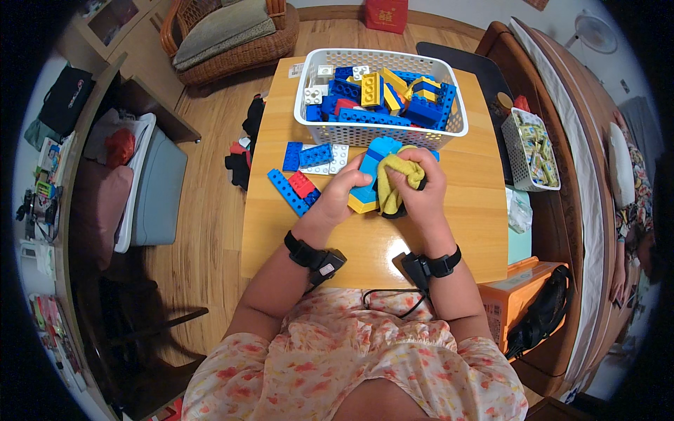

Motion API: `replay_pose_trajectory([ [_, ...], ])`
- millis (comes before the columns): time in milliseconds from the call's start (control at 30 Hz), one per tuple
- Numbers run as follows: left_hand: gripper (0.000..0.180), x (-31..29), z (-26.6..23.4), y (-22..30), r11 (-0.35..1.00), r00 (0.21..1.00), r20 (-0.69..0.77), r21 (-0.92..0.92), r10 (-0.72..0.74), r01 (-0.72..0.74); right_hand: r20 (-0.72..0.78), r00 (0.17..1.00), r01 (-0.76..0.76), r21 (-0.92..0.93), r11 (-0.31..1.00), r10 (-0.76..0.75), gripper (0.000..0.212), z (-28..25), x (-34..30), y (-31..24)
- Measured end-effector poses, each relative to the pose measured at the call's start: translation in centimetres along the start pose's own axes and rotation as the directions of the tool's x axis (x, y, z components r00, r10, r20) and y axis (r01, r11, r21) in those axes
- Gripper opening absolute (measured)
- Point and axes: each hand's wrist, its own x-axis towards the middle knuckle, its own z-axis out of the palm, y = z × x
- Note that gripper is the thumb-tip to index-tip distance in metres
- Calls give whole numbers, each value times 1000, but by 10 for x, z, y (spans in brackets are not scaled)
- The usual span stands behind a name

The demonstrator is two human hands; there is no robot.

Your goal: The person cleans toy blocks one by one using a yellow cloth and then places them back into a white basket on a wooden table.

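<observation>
Above the wooden table, my left hand (337,201) grips a toy building block (369,167) that is light blue with a yellow lower edge. My right hand (428,193) is closed around a crumpled yellow cloth (392,184) with a dark edge, pressed against the block's right side. The cloth covers part of the block. Left of my hands lie loose blocks: a long blue strip (285,192), a red brick (302,184), a blue brick (316,155) and white pieces (339,157). Just beyond stands a white perforated basket (333,135) full of blue, yellow, white and red blocks.
The table (281,238) has an orange box (512,298) at its right front. A smaller basket of packets (523,158) stands to the right, beside a bed where another person's hand (619,286) rests. A wicker chair (242,56) and a grey-blue bin (151,189) are leftward.
</observation>
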Motion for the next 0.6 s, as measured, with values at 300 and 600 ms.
replay_pose_trajectory([
  [300, 63, -1, -4, 4, 998, 997, 60, -35, 50, -48, -134, 922, -302, 334, 893, 362, 17, -5, 7, 7],
  [600, 53, 2, -1, -3, 989, 995, -86, 142, 42, -29, -103, 982, -144, 108, 984, 155, 23, 3, 0, 10],
])
